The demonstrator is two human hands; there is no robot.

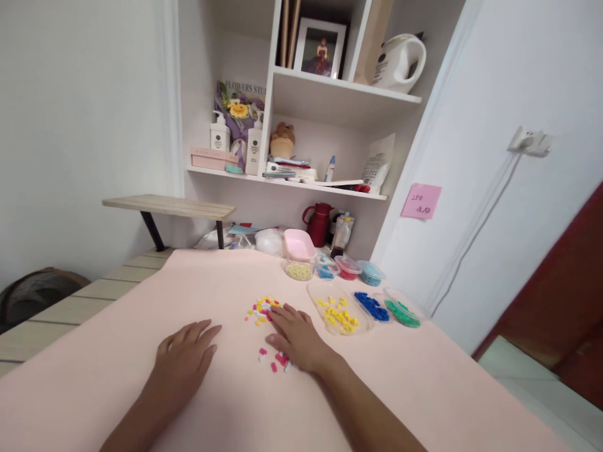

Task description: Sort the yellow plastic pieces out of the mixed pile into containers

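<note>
My left hand (183, 355) rests palm down on the pink table cover (226, 395), its fingers stretched and holding nothing. To its right, my right hand (299, 339) lies with extended fingers at the edge of a mixed pile of small plastic pieces (264, 307) in yellow, white, red and orange. Its fingertips reach the pile's right side and hide part of it. Nearer to me, a smaller group of red and white pieces (274, 361) lies by the thumb and palm, partly covered by the hand.
Right of the pile are a clear tray of yellow pieces (342, 317), a tub of dark blue pieces (372, 306) and one of green pieces (402, 312). Behind stand several lidded tubs, a pink dish (299, 245), a red jug (319, 224) and a bottle (342, 233).
</note>
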